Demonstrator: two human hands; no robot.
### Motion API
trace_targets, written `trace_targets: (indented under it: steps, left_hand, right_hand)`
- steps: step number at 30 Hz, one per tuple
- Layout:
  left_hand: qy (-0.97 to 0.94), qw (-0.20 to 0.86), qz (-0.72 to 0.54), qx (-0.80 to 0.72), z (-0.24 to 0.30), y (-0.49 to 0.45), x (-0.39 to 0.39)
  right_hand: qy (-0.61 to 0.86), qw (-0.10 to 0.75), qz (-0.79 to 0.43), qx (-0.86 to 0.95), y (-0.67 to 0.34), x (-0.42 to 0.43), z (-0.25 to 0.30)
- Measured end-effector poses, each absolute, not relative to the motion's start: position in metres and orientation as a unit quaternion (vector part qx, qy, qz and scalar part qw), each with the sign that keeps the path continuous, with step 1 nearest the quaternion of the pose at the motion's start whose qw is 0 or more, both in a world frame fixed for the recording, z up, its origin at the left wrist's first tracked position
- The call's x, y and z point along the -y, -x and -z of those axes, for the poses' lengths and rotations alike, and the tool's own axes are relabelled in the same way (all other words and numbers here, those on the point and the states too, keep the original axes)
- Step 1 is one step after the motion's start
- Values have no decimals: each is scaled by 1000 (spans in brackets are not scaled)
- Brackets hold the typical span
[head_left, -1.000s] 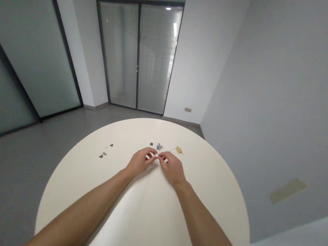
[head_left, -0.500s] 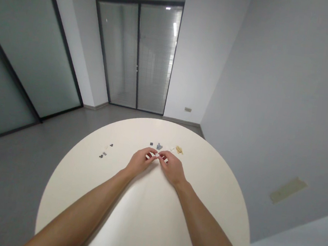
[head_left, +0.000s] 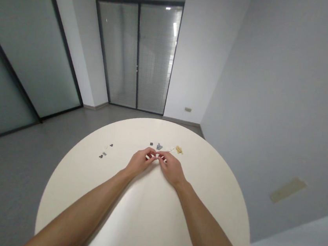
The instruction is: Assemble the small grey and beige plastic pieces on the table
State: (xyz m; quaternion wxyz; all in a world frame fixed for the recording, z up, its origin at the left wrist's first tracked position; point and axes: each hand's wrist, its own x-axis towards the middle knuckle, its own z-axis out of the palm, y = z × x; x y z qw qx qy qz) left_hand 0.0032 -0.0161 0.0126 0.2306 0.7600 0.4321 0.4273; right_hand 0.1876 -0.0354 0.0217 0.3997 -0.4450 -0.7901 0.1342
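Left hand [head_left: 140, 163] and right hand [head_left: 172, 169] meet over the far half of a round cream table [head_left: 206, 206], both raised and curled in, fingertips pressed together at the center. Between them sits a small white piece [head_left: 157, 157], mostly hidden by the fingers. Looks like a pinch from both sides, but its shape and exact hold can't be made out at this size. Piece is held close above the table; can't tell if it touches the surface.

Just past the fingers, a blue-grey piece [head_left: 159, 147] is nearest the hands, with a dark grey piece [head_left: 151, 143] beside it. To the right lie a pale piece [head_left: 172, 149] and a tan cluster [head_left: 179, 149], apart from the hands. Left of the hands, well apart, is a loose group: dark bits [head_left: 101, 156], a grey bit [head_left: 104, 153], a pale bit [head_left: 106, 147] and another dark bit [head_left: 111, 145]. All too small to identify; the pale bits barely show against the tabletop.

Both forearms [head_left: 77, 212] run in from the bottom and are cut off by the frame. Beyond the table: grey floor [head_left: 5, 184], a glass door with blinds [head_left: 134, 54], frosted glass panels [head_left: 33, 45] on the left, and a white wall [head_left: 260, 78] on the right.
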Motion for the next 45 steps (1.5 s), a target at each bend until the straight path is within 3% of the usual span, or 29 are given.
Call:
trace_targets:
  steps: [45]
  left_hand:
    - [-769,228,-406,-438,-19,-4,21]
  right_hand:
    - [480,381,-125,780,-187,40,-29]
